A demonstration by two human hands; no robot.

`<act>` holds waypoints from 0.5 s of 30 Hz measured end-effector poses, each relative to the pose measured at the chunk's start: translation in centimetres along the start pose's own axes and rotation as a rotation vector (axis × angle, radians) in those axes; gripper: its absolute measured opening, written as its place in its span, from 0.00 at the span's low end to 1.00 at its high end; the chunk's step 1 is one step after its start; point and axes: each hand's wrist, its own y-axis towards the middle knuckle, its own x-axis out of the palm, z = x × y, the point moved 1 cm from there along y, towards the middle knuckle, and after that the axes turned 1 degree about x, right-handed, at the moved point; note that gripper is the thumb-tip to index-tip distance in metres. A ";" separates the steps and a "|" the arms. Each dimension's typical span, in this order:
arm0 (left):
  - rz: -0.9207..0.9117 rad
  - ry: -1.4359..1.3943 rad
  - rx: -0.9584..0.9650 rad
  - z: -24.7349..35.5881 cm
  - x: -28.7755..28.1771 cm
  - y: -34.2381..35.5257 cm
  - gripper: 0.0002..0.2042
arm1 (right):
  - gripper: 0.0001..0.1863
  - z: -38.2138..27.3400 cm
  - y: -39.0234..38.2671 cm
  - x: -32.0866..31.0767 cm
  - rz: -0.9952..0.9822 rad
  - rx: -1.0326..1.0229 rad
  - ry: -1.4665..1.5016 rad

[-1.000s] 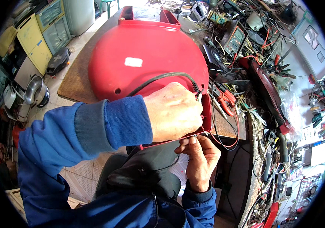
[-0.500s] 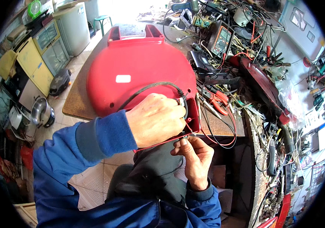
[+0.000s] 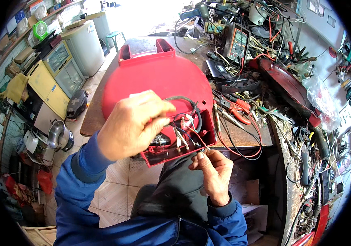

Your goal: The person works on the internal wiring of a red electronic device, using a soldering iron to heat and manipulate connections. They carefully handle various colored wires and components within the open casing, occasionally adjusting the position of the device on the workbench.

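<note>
On the wooden table lies a red rounded plastic housing [image 3: 159, 78] with an open compartment along its near edge. Inside the compartment are several thin wires [image 3: 180, 137] with pale sleeves, and a black cable [image 3: 183, 99] arches in over the rim. My left hand [image 3: 132, 123] is above the compartment's left part, thumb and fingers apart, nothing visible between them; it is slightly blurred. At the near right corner of the compartment, my right hand [image 3: 214, 172] pinches thumb against fingers beside the wire ends. What it holds there is small, dark and mostly hidden.
Right of the housing lie red-handled pliers [image 3: 239, 115] and looped red and black leads. A multimeter [image 3: 238, 43] stands in a heap of cables behind them. A long red part [image 3: 282, 88] lies further right. On the floor at left stands a metal pot [image 3: 57, 134].
My left hand has lifted away from the wires and moved left, uncovering the compartment. My right hand stays pinched at the near corner. The whole view has shifted slightly.
</note>
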 end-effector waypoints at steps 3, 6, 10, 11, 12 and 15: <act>-0.006 -0.077 -0.123 -0.4 0.4 1.1 0.14 | 0.08 -0.2 0.0 0.2 0.015 0.011 0.040; -0.065 -0.192 -0.190 -1.0 1.9 2.1 0.16 | 0.09 -0.2 0.0 0.0 -0.008 0.008 0.004; -0.127 -0.257 -0.229 -1.0 3.4 3.5 0.15 | 0.09 0.0 0.1 -0.2 -0.016 0.012 -0.011; -0.139 -0.290 -0.257 -1.0 3.7 3.6 0.15 | 0.09 0.0 0.2 -0.2 -0.018 0.014 -0.005; -0.133 -0.310 -0.279 -1.0 4.0 3.6 0.14 | 0.09 0.0 0.1 -0.2 -0.020 0.017 0.002; -0.035 -0.455 -0.310 -1.2 4.0 2.9 0.13 | 0.09 -0.1 0.0 -0.1 -0.019 0.024 0.009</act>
